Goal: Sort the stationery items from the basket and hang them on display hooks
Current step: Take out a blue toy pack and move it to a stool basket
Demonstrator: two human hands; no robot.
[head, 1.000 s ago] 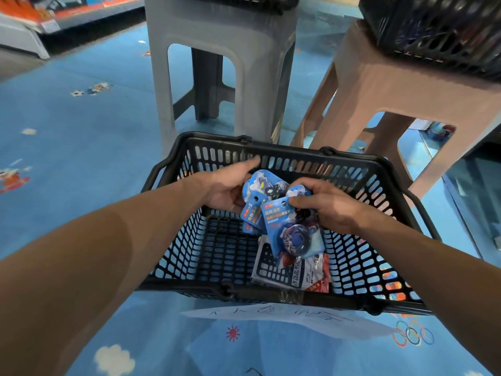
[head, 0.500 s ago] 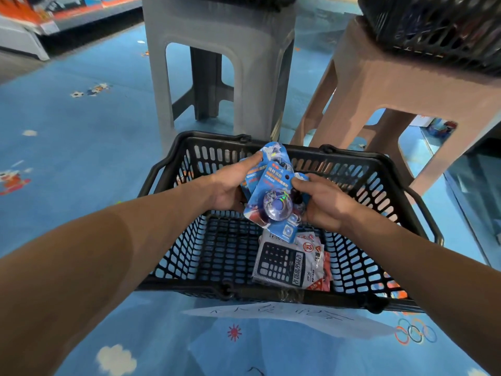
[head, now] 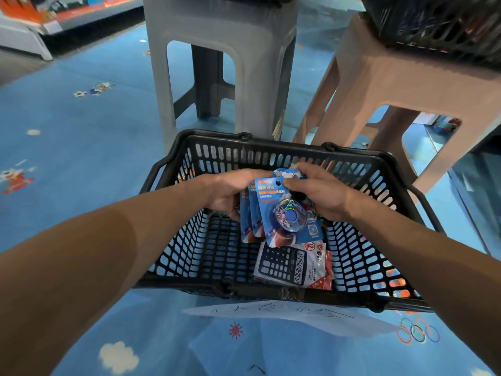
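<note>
Eraser packs [head: 282, 213], stacked, are gripped between the left hand [head: 230, 191], curled round their left edge, and the right hand [head: 321, 194], pinching their top right. They are held inside the basket [head: 257, 291], above a calculator pack [head: 284, 263] lying on its floor.

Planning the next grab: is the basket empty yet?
Not empty: a packaged calculator lies on the basket floor, below the held eraser packs.

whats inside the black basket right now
A packaged calculator lies on the basket floor, over a red-edged pack mostly covered by it. Above, the left hand and right hand grip blue eraser cards, which hide the floor beneath them.
</note>
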